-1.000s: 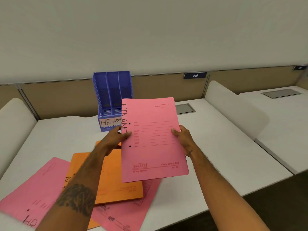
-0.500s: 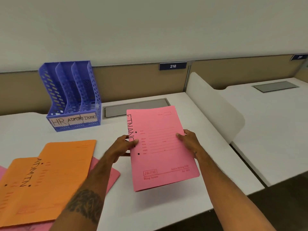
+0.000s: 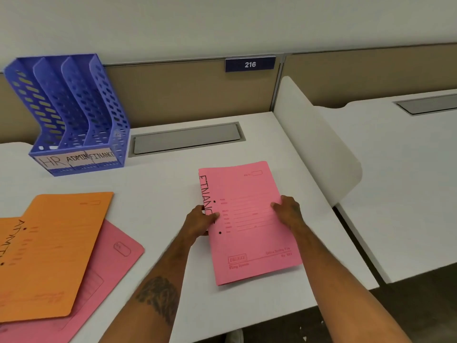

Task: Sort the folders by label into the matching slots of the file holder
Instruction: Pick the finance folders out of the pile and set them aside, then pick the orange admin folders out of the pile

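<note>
I hold a pink folder marked FINANCE low over the desk, right of centre. My left hand grips its left spine edge and my right hand grips its right edge. The blue file holder stands at the back left with three empty slots labelled HR, ADMIN and FINANCE. An orange folder marked ADMIN lies at the front left on top of another pink folder.
A grey cable hatch is set into the white desk behind the held folder. A white curved divider rises on the right, with a neighbouring desk beyond it. A sign reading 216 is on the back panel.
My view has swung right and the pink FINANCE folder has come down and to the right, from in front of the file holder to low over the desk. Both hands keep their grip.
</note>
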A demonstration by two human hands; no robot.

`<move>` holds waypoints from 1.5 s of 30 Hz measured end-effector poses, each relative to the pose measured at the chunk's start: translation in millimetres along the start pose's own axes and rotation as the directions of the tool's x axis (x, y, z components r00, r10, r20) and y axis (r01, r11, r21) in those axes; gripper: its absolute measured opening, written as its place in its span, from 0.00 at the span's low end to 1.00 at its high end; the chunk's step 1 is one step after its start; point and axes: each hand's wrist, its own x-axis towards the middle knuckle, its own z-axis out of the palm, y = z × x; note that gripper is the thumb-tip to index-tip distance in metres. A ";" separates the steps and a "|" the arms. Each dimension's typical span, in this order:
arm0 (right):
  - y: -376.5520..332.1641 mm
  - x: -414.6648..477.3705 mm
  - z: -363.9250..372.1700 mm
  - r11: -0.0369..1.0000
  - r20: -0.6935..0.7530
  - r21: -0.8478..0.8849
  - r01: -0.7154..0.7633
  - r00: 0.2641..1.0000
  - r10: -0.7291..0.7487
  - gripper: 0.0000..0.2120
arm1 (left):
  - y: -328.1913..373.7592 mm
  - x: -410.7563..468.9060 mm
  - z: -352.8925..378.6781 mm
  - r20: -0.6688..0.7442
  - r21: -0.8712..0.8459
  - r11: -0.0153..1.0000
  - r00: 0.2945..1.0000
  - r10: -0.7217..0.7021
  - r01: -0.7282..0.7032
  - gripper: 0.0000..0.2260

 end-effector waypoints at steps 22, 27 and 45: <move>-15.9 11.3 17.3 0.913 -0.101 -0.392 -0.113 0.992 0.079 0.19 | -0.2 26.5 -0.3 -0.034 0.256 0.966 0.999 0.033 -0.023 0.34; -55.6 -5.5 44.8 0.916 -0.068 -0.379 0.132 0.983 -0.170 0.31 | -11.7 11.7 -58.1 -0.081 0.530 0.812 0.938 0.337 -0.246 0.34; -231.8 -176.2 279.6 0.702 0.062 -0.510 0.497 0.836 -0.545 0.42 | -136.6 -72.4 -384.5 -0.135 0.945 0.321 0.815 0.564 -0.065 0.38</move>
